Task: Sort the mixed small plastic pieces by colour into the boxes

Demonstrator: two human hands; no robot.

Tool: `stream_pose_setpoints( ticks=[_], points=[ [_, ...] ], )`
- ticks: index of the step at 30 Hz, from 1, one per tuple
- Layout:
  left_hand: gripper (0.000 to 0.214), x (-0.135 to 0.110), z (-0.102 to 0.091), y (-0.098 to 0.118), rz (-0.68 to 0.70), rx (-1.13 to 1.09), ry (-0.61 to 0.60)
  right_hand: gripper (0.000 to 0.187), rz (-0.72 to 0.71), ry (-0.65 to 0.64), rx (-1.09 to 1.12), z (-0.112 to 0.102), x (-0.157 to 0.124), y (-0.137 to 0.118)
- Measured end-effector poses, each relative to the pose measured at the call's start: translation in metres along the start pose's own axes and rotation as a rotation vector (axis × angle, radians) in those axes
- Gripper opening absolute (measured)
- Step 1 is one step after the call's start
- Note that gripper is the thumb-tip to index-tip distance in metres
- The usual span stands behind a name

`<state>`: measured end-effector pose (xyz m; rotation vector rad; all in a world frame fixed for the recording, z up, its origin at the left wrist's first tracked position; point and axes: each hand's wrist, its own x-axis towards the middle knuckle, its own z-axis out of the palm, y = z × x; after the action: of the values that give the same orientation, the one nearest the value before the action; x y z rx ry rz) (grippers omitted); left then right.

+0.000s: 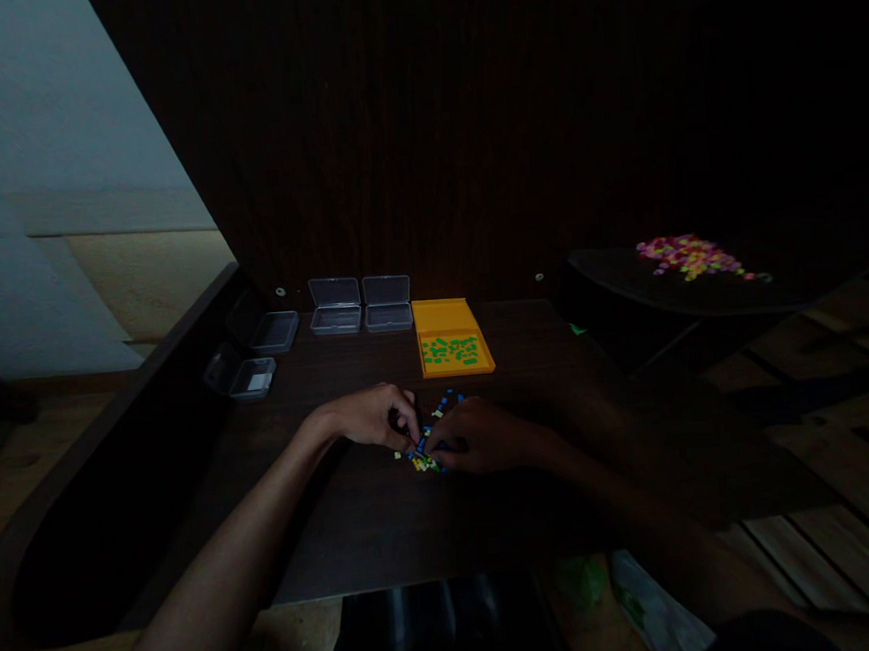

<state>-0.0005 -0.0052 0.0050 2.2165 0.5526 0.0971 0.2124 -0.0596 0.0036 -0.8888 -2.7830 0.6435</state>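
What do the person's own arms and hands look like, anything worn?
The left hand and right hand are ungloved, the forearms bare. What seems a dark sleeve shows at bottom right. No watch or bracelet is visible; dim light hides finer detail.

small pieces (422, 463) in blue, yellow, green and white, an orange-yellow box (443, 315), all-green bits (451, 349), a dark brown wood-grain table (361, 532), colourless see-through cases (335, 292), a pink, red, yellow and purple pile (692, 257), a blue-grey wall (27, 117)

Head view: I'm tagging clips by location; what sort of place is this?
Probably a dim indoor room, perhaps at home: a pale wall, a dark wood-grain tabletop and an open yellow box of green pieces.
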Motion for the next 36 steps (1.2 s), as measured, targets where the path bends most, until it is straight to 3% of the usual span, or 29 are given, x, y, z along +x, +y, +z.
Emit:
stream_pose_setpoints(
  ticks=[8,36],
  points=[
    [0.019,-0.0021,-0.0009,0.003,-0.002,0.0,-0.021,0.019,-0.036,0.008,-0.021,0.0094,0.0022,-0.002],
    [0.016,0.0026,0.0043,0.0047,-0.039,0.068,-0.036,0.013,0.049,-0.02,-0.041,0.0011,0.0026,-0.0101]
  ],
)
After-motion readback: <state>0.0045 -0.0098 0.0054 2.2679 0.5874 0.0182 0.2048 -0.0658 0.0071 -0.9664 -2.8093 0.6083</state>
